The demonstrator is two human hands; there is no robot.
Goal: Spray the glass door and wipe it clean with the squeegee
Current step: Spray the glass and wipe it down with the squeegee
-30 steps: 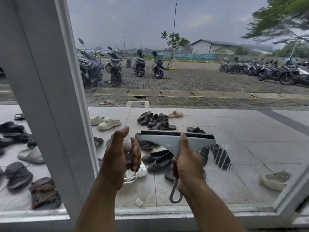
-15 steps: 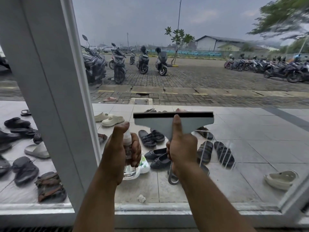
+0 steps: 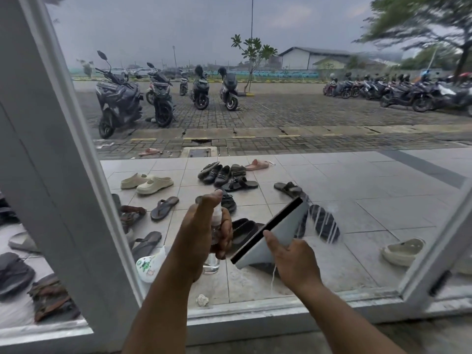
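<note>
The glass door [image 3: 293,111] fills the view, set in a white frame [image 3: 63,200]. My left hand [image 3: 201,236] grips a small clear spray bottle [image 3: 213,256] upright in front of the lower pane, thumb raised beside its top. My right hand [image 3: 293,261] holds a grey squeegee [image 3: 273,231] with a black rubber edge, tilted diagonally with its far end up to the right, low on the glass. Its handle is hidden by my hand. Wet streaks [image 3: 324,223] show on the glass just right of the blade.
Behind the glass, several sandals and shoes [image 3: 224,175] lie on a tiled porch; beyond them is a paved lot with parked scooters [image 3: 120,98]. The white bottom rail [image 3: 255,310] runs below my hands. An angled frame piece [image 3: 439,251] closes the pane at the right.
The squeegee went up the glass, then came down and turned from level to a steep diagonal. My left hand kept the bottle in place. The view tilted upward.
</note>
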